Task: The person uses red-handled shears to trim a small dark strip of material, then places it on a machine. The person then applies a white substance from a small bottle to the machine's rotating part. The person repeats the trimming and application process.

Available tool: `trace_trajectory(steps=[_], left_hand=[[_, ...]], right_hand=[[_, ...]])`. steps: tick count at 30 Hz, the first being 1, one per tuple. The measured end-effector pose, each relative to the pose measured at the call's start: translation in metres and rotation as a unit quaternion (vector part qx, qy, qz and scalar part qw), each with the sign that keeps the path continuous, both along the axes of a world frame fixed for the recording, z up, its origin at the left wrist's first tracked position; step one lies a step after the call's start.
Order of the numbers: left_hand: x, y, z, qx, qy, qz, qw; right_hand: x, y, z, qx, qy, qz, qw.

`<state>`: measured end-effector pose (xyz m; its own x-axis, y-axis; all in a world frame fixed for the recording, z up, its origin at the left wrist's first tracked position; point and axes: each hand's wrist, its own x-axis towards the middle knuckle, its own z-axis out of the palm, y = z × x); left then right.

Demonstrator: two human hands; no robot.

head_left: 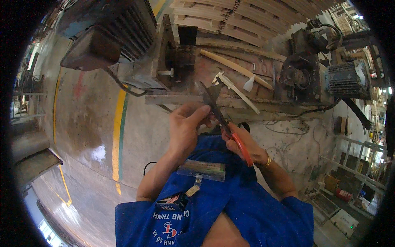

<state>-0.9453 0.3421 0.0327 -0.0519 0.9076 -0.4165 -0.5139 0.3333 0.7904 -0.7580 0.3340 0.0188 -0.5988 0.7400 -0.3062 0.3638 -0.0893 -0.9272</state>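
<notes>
My right hand (242,142) is closed round the red handles of dark-bladed shears (232,131), held in front of my chest. The blades point up and away, toward the machine bench. Beside them my left hand (187,125) is closed, thumb and fingers pinched together by the blades; what is between the fingertips is hidden. Just beyond the blades a caliper (236,91) lies slanted over the bench edge. A long wooden stick (234,68) rests behind it, with a small white plastic piece (249,84) near its right end.
At the left stands a large motor (123,37) with a metal box. A second motor (349,80) and a round dark flange (295,77) stand at the right. Stacked slatted wood (247,18) lies beyond the bench (189,100). A cable (288,127) trails along the floor.
</notes>
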Motion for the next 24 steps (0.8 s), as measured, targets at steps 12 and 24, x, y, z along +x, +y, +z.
trace_trajectory(steps=[12, 24], left_hand=[[0.004, 0.001, 0.001, -0.006, -0.037, -0.004, 0.999], [0.007, 0.006, -0.001, -0.045, -0.059, -0.006, 0.997]], right_hand=[[0.003, -0.006, -0.011, -0.016, 0.004, -0.022, 1.0], [0.004, 0.0, -0.015, 0.051, -0.039, -0.016, 0.998]])
